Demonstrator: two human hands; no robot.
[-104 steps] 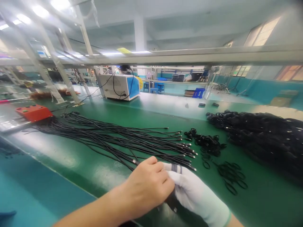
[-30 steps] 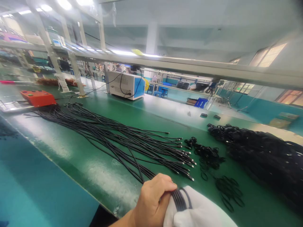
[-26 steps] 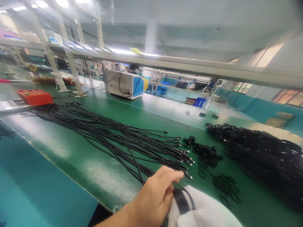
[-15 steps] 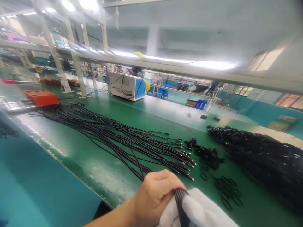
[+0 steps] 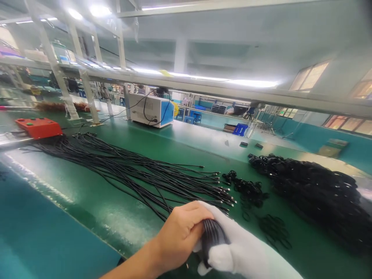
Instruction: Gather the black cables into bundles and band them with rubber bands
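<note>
My bare left hand (image 5: 178, 234) is closed over a coil of black cable (image 5: 210, 236) at the near edge of the green bench (image 5: 95, 193). My right hand (image 5: 244, 252), in a white glove, has the same coil wound around its fingers and is closed on it. Just beyond both hands lies a long spread of loose black cables (image 5: 130, 172) with metal plug ends pointing right.
Small black rubber bands (image 5: 261, 217) lie scattered right of the cable ends. A big heap of coiled black cables (image 5: 316, 193) fills the right side. An orange box (image 5: 37, 127) sits far left and a white-and-blue machine (image 5: 149, 110) stands at the back.
The cable has been wound into more turns around my gloved right hand. My left hand briefly opened its fingers, then closed again over the coil.
</note>
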